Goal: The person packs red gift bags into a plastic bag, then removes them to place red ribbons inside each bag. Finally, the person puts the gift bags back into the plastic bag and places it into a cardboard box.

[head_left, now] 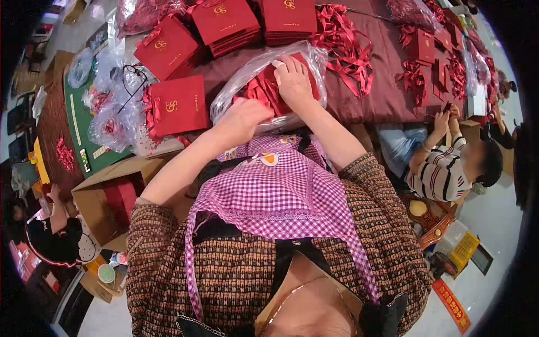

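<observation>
In front of my body a clear plastic bag [224,92] lies on the table, with red paper bags [310,66] and red ribbons [259,90] inside its opening. My left hand [246,119] is closed at the near left edge of the plastic, beside the ribbons; what its fingers hold is hidden. My right hand [294,83] lies flat over the red bags, fingers stretched and slightly apart, with a white wrap on one finger.
Stacks of red gift bags [227,21] stand beyond the plastic, and another pile [178,105] is at the left. Loose red ribbons [351,56] lie to the right. An open cardboard box [92,196] is at lower left. A person in a striped top [441,173] works at the right.
</observation>
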Tool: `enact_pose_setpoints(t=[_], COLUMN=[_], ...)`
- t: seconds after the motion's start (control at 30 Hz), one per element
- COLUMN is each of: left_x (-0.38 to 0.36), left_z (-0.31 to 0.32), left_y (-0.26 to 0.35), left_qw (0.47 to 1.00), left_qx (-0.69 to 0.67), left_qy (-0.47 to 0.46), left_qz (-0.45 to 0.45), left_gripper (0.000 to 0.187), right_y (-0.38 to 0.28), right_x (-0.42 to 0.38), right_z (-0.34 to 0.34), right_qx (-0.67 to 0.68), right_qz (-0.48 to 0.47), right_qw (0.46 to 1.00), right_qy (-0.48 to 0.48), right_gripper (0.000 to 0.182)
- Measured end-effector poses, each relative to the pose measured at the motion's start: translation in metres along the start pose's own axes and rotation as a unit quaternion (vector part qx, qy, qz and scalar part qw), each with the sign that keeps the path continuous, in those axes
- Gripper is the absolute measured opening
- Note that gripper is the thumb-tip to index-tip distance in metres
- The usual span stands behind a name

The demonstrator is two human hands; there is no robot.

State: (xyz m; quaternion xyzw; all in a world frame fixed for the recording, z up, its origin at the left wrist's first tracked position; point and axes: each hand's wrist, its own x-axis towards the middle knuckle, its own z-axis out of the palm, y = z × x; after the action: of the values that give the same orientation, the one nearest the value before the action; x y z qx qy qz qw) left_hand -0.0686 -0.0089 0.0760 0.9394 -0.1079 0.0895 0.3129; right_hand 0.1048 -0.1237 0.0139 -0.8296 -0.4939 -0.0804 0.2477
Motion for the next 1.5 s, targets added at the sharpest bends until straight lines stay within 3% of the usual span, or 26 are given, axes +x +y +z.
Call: enact_pose_setpoints(t=[0.07, 0.17, 0.27, 0.3, 0.4, 0.47, 0.5, 0.53, 0.6, 0.63, 0.77, 0.83, 0.97, 1.1, 1.17, 1.2, 1.33, 1.43, 1.5], left_x=[-0.011, -0.025, -0.016, -0.004, 0.033, 0.061, 0.068, 0.069, 0.065, 0.06, 0.036, 0.028, 0.01, 0.019, 0.029, 0.037, 0.039, 0.041, 0.038], left_z=[-0.008, -0.018, -0.027, -0.031, -0.028, -0.007, 0.001, 0.012, 0.039, 0.045, 0.052, 0.038, 0.032, 0.047, 0.064, 0.065, 0.064, 0.052, 0.054], left_y=[-0.004, -0.002, 0.008, 0.015, 0.034, 0.031, 0.024, 0.019, 0.007, 0.003, -0.003, 0.006, 0.023, 0.004, -0.006, -0.009, -0.008, 0.005, 0.006], left_qw=[0.994, 0.969, 0.945, 0.952, 0.99, 0.982, 0.982, 0.982, 0.956, 0.958, 0.951, 0.949, 0.875, 0.825, 0.779, 0.782, 0.783, 0.774, 0.77], left_qx=[0.013, 0.087, 0.094, 0.046, -0.003, -0.041, -0.042, -0.04, 0.063, 0.049, 0.09, 0.022, -0.15, -0.27, -0.311, -0.298, -0.266, -0.252, -0.3], left_qy=[-0.104, -0.209, -0.259, -0.23, 0.016, 0.13, 0.092, 0.094, 0.112, 0.14, 0.205, 0.237, 0.212, 0.204, 0.275, 0.315, 0.294, 0.282, 0.32], left_qz=[-0.007, -0.097, -0.176, -0.199, -0.143, -0.132, -0.162, -0.16, -0.262, -0.247, -0.211, -0.206, -0.409, -0.453, -0.469, -0.448, -0.479, -0.509, -0.464], left_gripper=[0.018, 0.015, 0.016, 0.02, 0.03, 0.04, 0.055, 0.055, 0.073, 0.079, 0.077, 0.072, 0.07, 0.077, 0.077, 0.075, 0.071, 0.064, 0.063], right_y=[0.001, -0.002, -0.002, -0.002, 0.0, 0.0, -0.001, 0.0, 0.006, 0.0, -0.006, -0.009, -0.016, -0.027, -0.032, -0.034, -0.027, -0.012, 0.001], right_x=[0.0, 0.001, 0.0, 0.0, 0.0, -0.001, 0.0, 0.0, -0.001, -0.001, 0.001, 0.002, 0.004, 0.005, 0.001, 0.0, 0.007, 0.008, 0.003], right_z=[0.003, -0.001, -0.003, -0.003, -0.002, -0.007, -0.011, -0.012, 0.001, -0.008, -0.006, -0.009, -0.018, -0.019, -0.015, -0.015, -0.026, -0.059, -0.064], right_qx=[-0.011, -0.004, 0.001, -0.003, 0.0, -0.018, -0.011, -0.008, -0.047, -0.028, 0.006, 0.005, -0.019, -0.027, 0.012, 0.039, 0.183, 0.08, 0.063], right_qz=[-0.009, -0.005, -0.006, -0.006, -0.016, -0.032, -0.033, -0.019, -0.002, -0.003, 0.014, 0.009, -0.003, -0.014, 0.006, 0.018, 0.052, 0.042, 0.09], right_qw=[1.0, 1.0, 1.0, 1.0, 1.0, 0.999, 0.999, 0.999, 0.997, 0.999, 1.0, 1.0, 0.999, 0.999, 0.999, 0.998, 0.978, 0.992, 0.99], right_qy=[0.01, -0.005, -0.009, -0.012, -0.008, -0.018, -0.026, -0.049, -0.058, -0.046, 0.018, 0.028, 0.037, 0.027, 0.031, 0.042, 0.082, 0.091, 0.088], right_gripper=[0.026, 0.025, 0.025, 0.026, 0.029, 0.035, 0.036, 0.039, 0.04, 0.038, 0.031, 0.028, 0.026, 0.031, 0.031, 0.032, 0.03, 0.033, 0.039])
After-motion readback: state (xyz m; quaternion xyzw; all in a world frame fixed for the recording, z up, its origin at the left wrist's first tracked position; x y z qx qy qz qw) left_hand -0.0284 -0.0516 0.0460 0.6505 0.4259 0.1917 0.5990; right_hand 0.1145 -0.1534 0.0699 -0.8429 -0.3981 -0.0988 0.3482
